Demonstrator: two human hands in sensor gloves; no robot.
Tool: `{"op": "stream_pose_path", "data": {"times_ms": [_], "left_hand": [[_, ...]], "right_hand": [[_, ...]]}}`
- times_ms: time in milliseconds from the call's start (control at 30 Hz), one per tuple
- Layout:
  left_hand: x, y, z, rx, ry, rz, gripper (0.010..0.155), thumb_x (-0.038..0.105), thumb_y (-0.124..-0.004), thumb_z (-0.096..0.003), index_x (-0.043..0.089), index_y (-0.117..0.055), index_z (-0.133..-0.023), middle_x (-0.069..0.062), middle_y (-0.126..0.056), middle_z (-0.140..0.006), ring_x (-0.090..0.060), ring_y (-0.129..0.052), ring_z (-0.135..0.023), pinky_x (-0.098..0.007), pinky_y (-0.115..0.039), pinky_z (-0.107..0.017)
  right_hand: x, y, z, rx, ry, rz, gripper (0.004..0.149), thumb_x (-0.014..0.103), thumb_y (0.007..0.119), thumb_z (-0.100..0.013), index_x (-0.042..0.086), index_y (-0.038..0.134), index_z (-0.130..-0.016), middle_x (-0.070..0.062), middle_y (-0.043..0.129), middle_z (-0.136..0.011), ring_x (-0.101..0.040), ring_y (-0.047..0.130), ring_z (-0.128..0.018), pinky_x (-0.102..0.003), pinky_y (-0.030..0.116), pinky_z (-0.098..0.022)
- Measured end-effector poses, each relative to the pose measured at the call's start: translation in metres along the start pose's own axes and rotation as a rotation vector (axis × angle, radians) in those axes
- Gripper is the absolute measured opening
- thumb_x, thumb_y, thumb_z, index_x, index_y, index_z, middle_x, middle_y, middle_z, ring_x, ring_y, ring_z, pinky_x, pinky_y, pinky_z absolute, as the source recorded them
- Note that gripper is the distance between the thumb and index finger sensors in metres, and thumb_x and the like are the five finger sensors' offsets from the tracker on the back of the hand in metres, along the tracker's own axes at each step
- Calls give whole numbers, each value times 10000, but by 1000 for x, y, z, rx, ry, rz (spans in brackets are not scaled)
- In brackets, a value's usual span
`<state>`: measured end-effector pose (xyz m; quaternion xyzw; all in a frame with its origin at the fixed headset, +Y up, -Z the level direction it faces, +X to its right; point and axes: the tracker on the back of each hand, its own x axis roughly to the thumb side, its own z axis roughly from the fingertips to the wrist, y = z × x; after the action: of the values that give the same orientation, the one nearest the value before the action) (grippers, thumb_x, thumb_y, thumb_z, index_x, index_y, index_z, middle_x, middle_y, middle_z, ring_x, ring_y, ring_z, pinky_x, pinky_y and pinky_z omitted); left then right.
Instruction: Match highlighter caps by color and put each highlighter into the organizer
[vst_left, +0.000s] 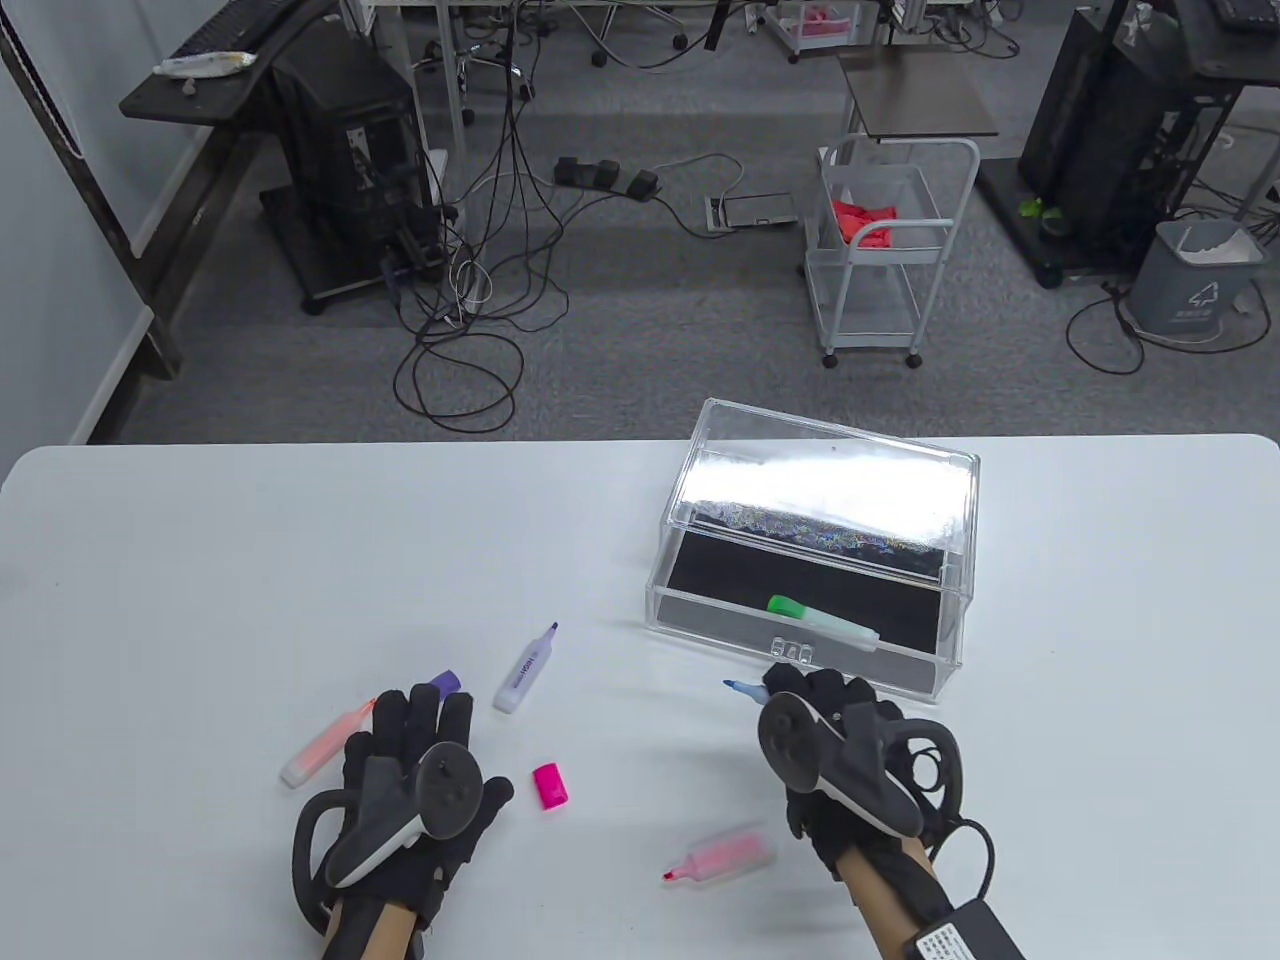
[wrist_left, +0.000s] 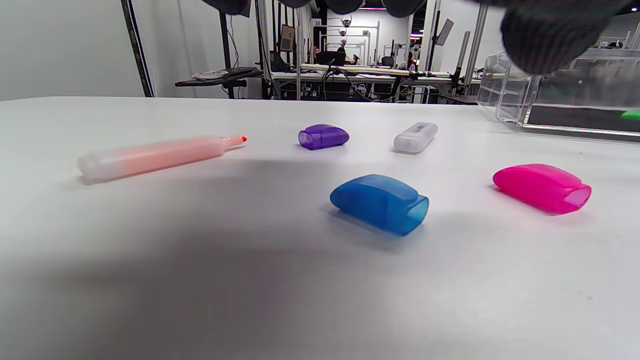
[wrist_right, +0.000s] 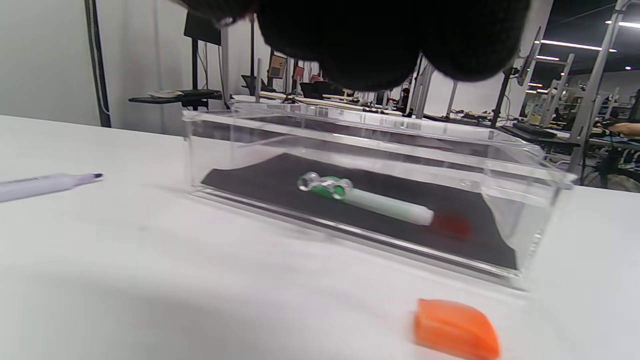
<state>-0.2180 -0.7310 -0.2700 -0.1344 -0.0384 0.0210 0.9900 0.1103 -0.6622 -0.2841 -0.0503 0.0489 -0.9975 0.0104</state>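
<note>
My left hand (vst_left: 418, 735) hovers flat over the table with straight fingers and holds nothing. Under it lies a blue cap (wrist_left: 380, 204), with a pink cap (wrist_left: 542, 187) to its right and a purple cap (vst_left: 445, 681) at the fingertips. An uncapped orange highlighter (vst_left: 325, 746) lies to the left, an uncapped purple highlighter (vst_left: 525, 668) further ahead. My right hand (vst_left: 815, 700) grips a blue highlighter (vst_left: 737, 688); only its tip shows, pointing left. The clear organizer (vst_left: 700, 480) holds a capped green highlighter (vst_left: 822, 619). An orange cap (wrist_right: 457, 331) lies beneath my right hand.
An uncapped pink highlighter (vst_left: 725, 856) lies near the front edge between the hands. The organizer's lid (vst_left: 830, 480) stands raised at the back. Beyond the table's far edge are a floor with cables and a white cart (vst_left: 890, 250).
</note>
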Motion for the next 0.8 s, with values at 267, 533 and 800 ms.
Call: {"op": "stream_pose_path", "data": {"times_ms": [267,533,800], "left_hand": [[0,0,0,2,-4,4,878,711,-515,-597,255,-81,-1209,-78,3,-1251,-443,-49,-1191,-662,-262,-834],[-5,1,-1,-1,-7,34,879,705,-519,-598,248,-80,-1207,-84,-52,-1267,-449,-139,-1211,-650,-350,-849],[-14,11,1,21,-25,111,874,684,-560,-604,244,-119,-1216,-86,-179,-1287,-446,-327,-1232,-626,-461,-851]], "right_hand": [[46,5,4,-6,-75,-28,513,330,701,-460,293,525,-940,-17,748,-832,-258,866,-626,-526,782,-480],[60,37,3,32,-84,-82,514,326,701,-460,291,522,-941,-22,734,-840,-264,852,-631,-528,770,-484],[53,43,2,36,-60,-102,518,326,700,-461,295,523,-946,-29,711,-866,-268,830,-655,-533,748,-504]]}}
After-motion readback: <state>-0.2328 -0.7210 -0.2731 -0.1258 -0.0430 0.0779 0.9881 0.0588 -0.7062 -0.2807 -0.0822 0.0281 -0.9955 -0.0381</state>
